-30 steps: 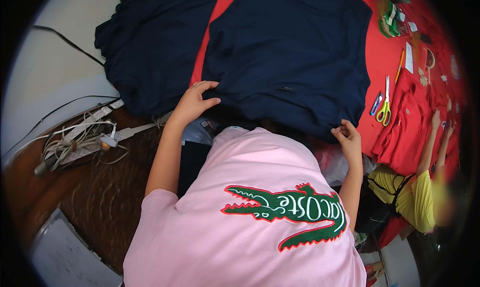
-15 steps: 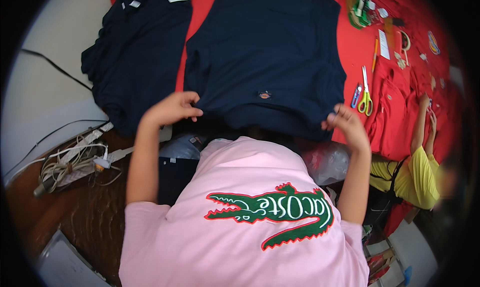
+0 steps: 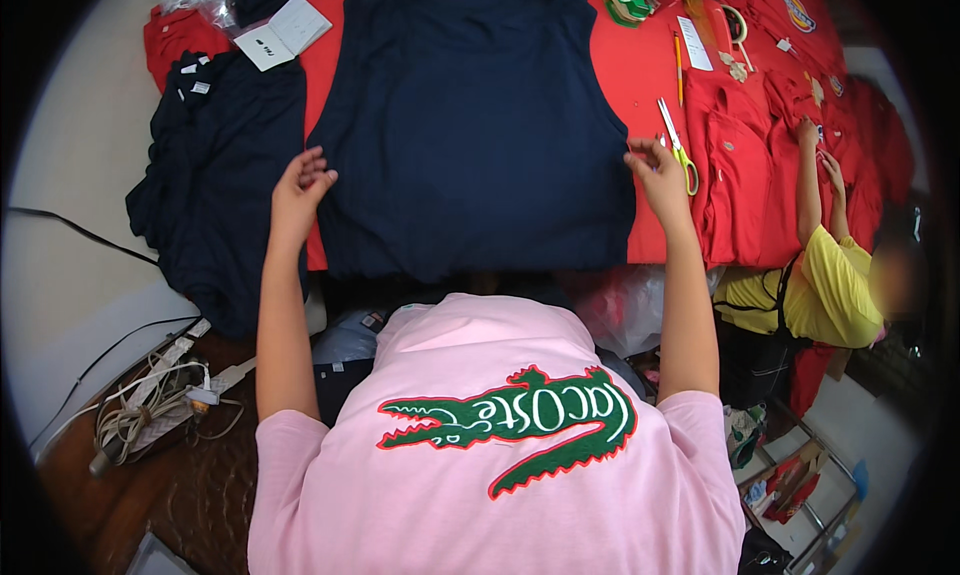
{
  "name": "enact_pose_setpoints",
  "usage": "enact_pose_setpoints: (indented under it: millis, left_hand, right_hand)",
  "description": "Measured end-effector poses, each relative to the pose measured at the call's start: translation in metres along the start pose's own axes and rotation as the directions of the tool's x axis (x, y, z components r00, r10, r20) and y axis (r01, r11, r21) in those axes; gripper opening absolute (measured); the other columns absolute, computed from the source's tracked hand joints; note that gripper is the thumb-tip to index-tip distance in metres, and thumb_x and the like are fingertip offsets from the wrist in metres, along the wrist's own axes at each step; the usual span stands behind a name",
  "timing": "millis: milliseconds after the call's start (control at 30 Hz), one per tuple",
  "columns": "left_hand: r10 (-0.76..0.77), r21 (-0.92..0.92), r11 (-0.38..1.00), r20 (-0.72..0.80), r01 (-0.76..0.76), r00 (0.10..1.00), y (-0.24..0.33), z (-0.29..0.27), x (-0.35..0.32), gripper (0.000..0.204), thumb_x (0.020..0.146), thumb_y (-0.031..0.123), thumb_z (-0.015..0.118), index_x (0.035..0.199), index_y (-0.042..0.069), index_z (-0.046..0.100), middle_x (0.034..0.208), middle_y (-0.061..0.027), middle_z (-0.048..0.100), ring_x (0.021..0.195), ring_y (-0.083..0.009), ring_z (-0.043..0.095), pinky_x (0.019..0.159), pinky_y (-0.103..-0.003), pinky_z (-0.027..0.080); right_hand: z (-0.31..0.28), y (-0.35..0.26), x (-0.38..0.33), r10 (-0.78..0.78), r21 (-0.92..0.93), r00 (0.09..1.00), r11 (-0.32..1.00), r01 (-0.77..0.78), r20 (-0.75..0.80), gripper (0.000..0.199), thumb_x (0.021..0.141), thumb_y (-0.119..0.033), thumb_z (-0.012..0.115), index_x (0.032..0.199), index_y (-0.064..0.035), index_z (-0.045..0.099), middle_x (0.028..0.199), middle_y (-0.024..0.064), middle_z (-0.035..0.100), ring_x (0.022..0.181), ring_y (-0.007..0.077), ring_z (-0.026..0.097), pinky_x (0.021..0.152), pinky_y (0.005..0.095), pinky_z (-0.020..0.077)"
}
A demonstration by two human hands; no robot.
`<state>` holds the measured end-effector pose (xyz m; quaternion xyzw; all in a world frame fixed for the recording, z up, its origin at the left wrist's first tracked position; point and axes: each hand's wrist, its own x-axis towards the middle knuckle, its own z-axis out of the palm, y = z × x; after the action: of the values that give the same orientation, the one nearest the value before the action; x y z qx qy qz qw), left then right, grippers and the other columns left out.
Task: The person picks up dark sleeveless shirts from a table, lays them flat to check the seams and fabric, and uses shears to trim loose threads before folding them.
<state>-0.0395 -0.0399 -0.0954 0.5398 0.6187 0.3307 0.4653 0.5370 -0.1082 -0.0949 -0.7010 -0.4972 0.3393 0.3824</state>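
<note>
A navy sleeveless shirt [image 3: 470, 125] lies spread nearly flat on the red-covered table [image 3: 632, 85], its lower edge hanging at the table's near edge. Beside its left edge is my left hand [image 3: 303, 187], fingers loosely curled, with a gap between thumb and fingertips and no cloth visible in it. My right hand [image 3: 660, 180] is at the opposite edge, its fingers bent and apart, the tips at or just beside the cloth. Close beyond that hand lie scissors [image 3: 683, 160] with yellow-green handles, partly covered by it.
Left of the shirt, a heap of navy garments [image 3: 225, 175] hangs over the table edge, near an open booklet [image 3: 285, 35]. Red garments [image 3: 745, 165] cover the right side, where a co-worker in yellow [image 3: 835, 285] handles them. Tangled cables [image 3: 150, 405] lie lower left.
Both hands have let go of the shirt's near corners and moved up along its sides. The cloth lies flatter, and its small emblem patch is out of sight. The whole view has shifted.
</note>
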Motion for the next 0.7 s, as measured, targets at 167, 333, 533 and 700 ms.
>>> enact_pose_setpoints:
  millis: [167, 333, 533, 700]
  left_hand:
    - [-0.158, -0.157, 0.976, -0.054, 0.148, 0.986, -0.028, 0.014, -0.023, 0.051, 0.093, 0.013, 0.082, 0.133, -0.011, 0.06, 0.093, -0.0005, 0.068, 0.087, -0.0076, 0.064, 0.083, -0.021, 0.049]
    - [-0.157, -0.174, 0.976, -0.144, 0.132, 0.977, -0.009, 0.025, -0.025, 0.026, 0.1, 0.024, 0.076, 0.107, -0.002, 0.071, 0.083, 0.006, 0.06, 0.076, -0.0034, 0.051, 0.07, -0.019, 0.04]
    - [-0.109, -0.225, 0.974, -0.366, 0.026, 0.924, 0.05, -0.004, -0.025, 0.021, 0.102, 0.027, 0.073, 0.096, 0.007, 0.074, 0.072, 0.0119, 0.049, 0.062, -0.0002, 0.035, 0.056, -0.021, 0.026]
    - [0.171, -0.135, 0.964, -0.341, -0.228, 0.924, 0.152, -0.025, 0.048, 0.027, 0.101, 0.028, 0.072, 0.105, 0.002, 0.073, 0.077, -0.002, 0.068, 0.06, -0.007, 0.057, 0.057, -0.023, 0.039]
  right_hand:
    - [0.018, 0.008, -0.025, 0.209, -0.163, 0.97, 0.96, -0.228, -0.122, 0.032, 0.091, -0.016, 0.082, 0.113, 0.0044, 0.073, 0.083, 0.0051, 0.071, 0.074, 0.0125, 0.063, 0.071, 0.0284, 0.0518]
    - [0.019, 0.007, -0.035, 0.244, -0.12, 0.962, 0.958, -0.259, -0.124, 0.029, 0.092, -0.018, 0.081, 0.106, 0.0056, 0.073, 0.076, 0.0031, 0.066, 0.069, 0.0108, 0.058, 0.064, 0.0282, 0.0466]
    - [-0.037, -0.045, -0.038, 0.076, 0.215, 0.943, 0.977, -0.005, -0.323, 0.012, 0.097, -0.012, 0.079, 0.098, -0.0013, 0.073, 0.086, -0.0059, 0.064, 0.079, 0.0033, 0.054, 0.074, 0.0194, 0.0432]
    - [-0.066, -0.136, 0.051, -0.017, 0.057, 0.936, 0.998, 0.039, -0.351, 0.026, 0.097, -0.024, 0.078, 0.107, 0.0, 0.076, 0.075, -0.0043, 0.062, 0.058, 0.0037, 0.049, 0.054, 0.021, 0.0373]
